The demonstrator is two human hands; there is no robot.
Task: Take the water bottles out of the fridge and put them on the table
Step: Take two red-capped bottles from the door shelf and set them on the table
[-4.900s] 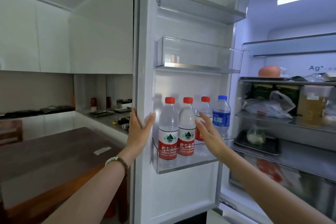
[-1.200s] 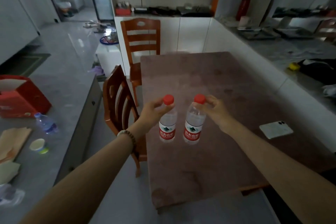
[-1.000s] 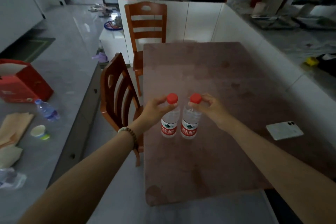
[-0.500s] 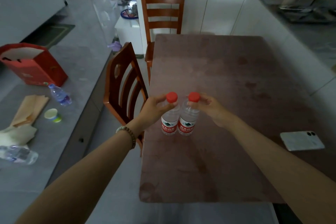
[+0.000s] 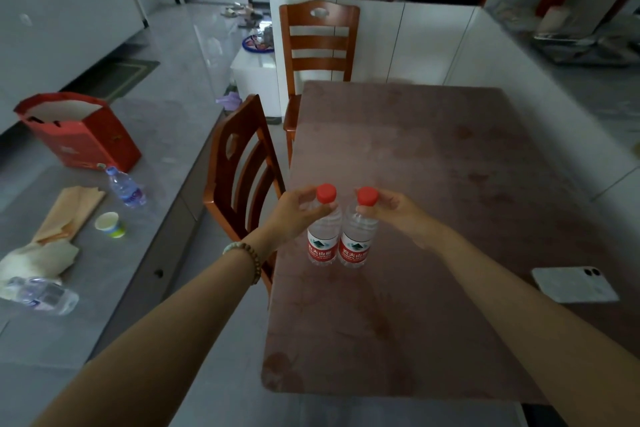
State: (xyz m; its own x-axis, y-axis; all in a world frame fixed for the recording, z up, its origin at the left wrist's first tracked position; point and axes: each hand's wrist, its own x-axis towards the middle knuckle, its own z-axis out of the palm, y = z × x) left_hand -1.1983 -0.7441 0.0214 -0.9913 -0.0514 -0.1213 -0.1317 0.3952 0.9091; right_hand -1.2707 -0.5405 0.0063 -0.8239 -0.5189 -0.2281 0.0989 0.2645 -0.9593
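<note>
While both arms reach forward, the brown table (image 5: 433,156) fills the right half of the view, with two wooden chairs (image 5: 242,180) drawn up at its left side and far end. Left of them, a grey bench carries a red paper bag (image 5: 83,135), its print too small to read. On the table's near left part stand two water bottles, upright and touching. The left hand (image 5: 294,215) pinches the left bottle (image 5: 322,236) at the neck, just under its red cap; the right hand (image 5: 394,208) pinches the right bottle (image 5: 356,239) likewise. Each red label shows a green mountain emblem and white Chinese characters, not clearly legible. A white phone (image 5: 575,284) lies face-down near the table's right edge.
</note>
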